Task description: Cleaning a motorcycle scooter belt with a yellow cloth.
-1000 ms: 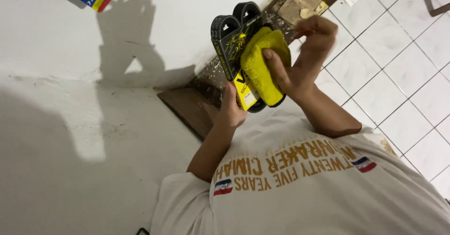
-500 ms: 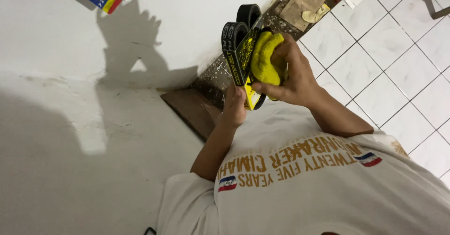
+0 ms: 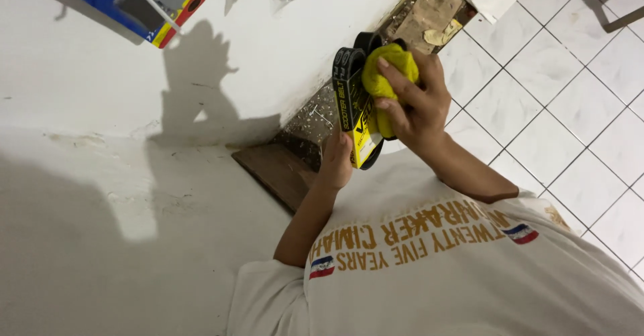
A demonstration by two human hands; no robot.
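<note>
belt (image 3: pixel 353 101) between hands | cloth (image 3: pixel 386 74) on belt | board (image 3: pixel 278 172) below, against wall (image 3: pixel 255 61)

floor (image 3: pixel 537 94): white tiles | brown board (image 3: pixel 275 172) flat by wall (dark) | cardboard scrap (image 3: pixel 436 4) w/ debris

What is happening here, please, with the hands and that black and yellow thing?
A person in a white T-shirt holds a pack of black rubber belts with a yellow and black card sleeve. The left hand grips its lower end, while the right hand presses a yellow cloth against its upper part. They are held over a white wall base beside a tiled floor. A blue packet hangs on the wall.
</note>
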